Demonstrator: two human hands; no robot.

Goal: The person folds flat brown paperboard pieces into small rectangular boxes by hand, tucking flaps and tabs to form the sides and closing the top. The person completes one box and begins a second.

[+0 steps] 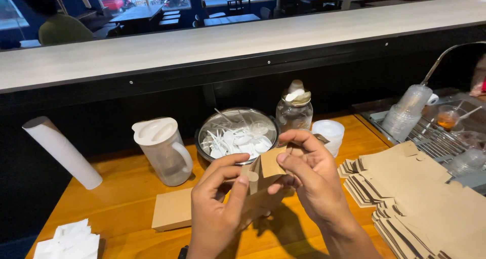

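Observation:
Both hands hold one brown cardboard piece (263, 174), partly folded, above the wooden counter (126, 198). My left hand (217, 208) grips its lower left side with the fingers wrapped over the front. My right hand (309, 175) pinches the upper flap from the right. A flat brown cardboard piece (172, 209) lies on the counter just left of my left hand. A spread pile of flat brown cardboard blanks (415, 198) lies to the right of my right hand.
Behind the hands stand a metal bowl of white plastic lids (237, 135), a white plastic jug (163, 150), a glass jar (294, 112) and a white tub (329, 132). A white roll (61, 152) leans at left; white tissues (68, 241) lie near the front left. A sink rack with plastic cups (410, 112) is at right.

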